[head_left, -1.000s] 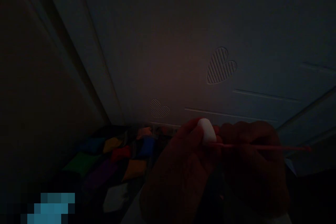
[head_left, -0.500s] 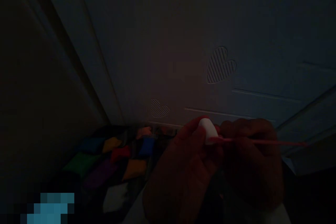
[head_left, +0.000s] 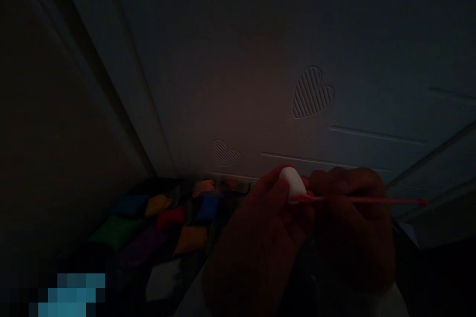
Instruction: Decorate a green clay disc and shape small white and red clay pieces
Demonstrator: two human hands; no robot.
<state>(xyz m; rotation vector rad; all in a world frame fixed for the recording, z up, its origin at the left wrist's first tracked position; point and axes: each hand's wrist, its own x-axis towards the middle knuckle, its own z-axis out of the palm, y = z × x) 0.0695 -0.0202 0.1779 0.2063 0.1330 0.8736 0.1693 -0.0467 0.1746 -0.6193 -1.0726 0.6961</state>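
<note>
The left hand point(head_left: 266, 223) has its fingers point(head_left: 278, 189) clamped on a white lump point(head_left: 293, 182), right of the colored packets point(head_left: 171, 218). The right hand point(head_left: 353, 218) has its fingers pinched on a pink stick point(head_left: 360, 200), whose flattened left end touches the lump's lower edge.

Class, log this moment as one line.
left hand: grip on white piece | right hand: grip on pink tool | tool tip: at white piece's lower edge
</note>
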